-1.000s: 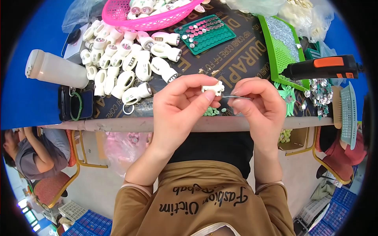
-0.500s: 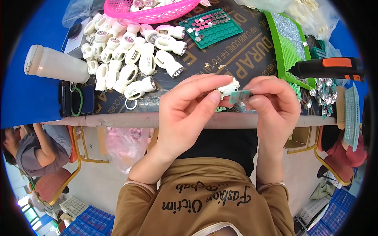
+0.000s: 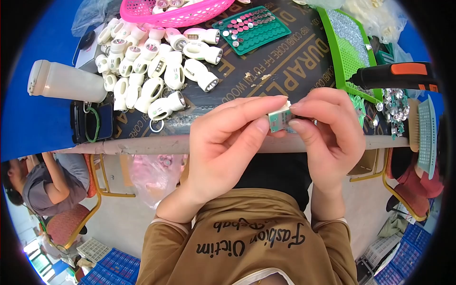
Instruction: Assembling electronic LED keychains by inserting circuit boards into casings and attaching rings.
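Observation:
Over the table's near edge, both hands meet at a small green circuit board [image 3: 279,120]. My left hand [image 3: 223,147] pinches a small white plastic part [image 3: 288,105], mostly covered by its fingers. Between finger and thumb, my right hand [image 3: 335,135] grips the board's right end, and the board lies against the white part. Whether it is seated in the part cannot be made out. Left of the hands lies a heap of white hand flashlights [image 3: 166,105], the closest one with a ring.
A pink basket [image 3: 190,18] and a green tray of round pieces [image 3: 266,42] stand at the back. On the right are a bright green bin [image 3: 327,42], a black-orange power screwdriver [image 3: 403,76] and loose small lamp parts [image 3: 394,107]. A white bottle [image 3: 66,80] lies left.
The circuit board has moved slightly left and turned, coming up against the white part. That part is now more covered by the board and fingers.

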Demonstrator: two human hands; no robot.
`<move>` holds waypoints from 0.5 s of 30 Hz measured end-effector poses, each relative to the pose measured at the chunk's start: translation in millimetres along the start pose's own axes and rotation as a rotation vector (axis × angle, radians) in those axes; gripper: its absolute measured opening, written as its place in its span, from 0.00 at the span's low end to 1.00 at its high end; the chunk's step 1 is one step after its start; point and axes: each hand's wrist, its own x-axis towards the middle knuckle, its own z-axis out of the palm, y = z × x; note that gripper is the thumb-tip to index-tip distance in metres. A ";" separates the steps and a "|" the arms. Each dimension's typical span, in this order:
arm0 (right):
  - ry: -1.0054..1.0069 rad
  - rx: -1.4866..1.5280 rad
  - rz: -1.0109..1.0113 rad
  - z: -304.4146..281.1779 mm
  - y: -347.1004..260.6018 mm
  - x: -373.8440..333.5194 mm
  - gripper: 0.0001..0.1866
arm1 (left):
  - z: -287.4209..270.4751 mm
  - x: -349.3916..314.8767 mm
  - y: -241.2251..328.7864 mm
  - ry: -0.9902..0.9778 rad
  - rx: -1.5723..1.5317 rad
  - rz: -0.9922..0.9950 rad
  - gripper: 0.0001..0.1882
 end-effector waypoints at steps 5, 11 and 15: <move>-0.029 -0.111 -0.057 -0.1 -4.7 -4.3 0.10 | 0.2 -0.1 2.4 0.014 -0.082 -0.025 0.14; -0.018 -0.177 -0.069 3.5 -5.6 -5.0 0.10 | 6.6 1.5 -4.1 0.079 -0.090 -0.012 0.21; 0.006 -0.119 0.015 6.1 -6.3 -7.2 0.10 | 5.3 1.9 -5.4 0.076 -0.037 0.013 0.21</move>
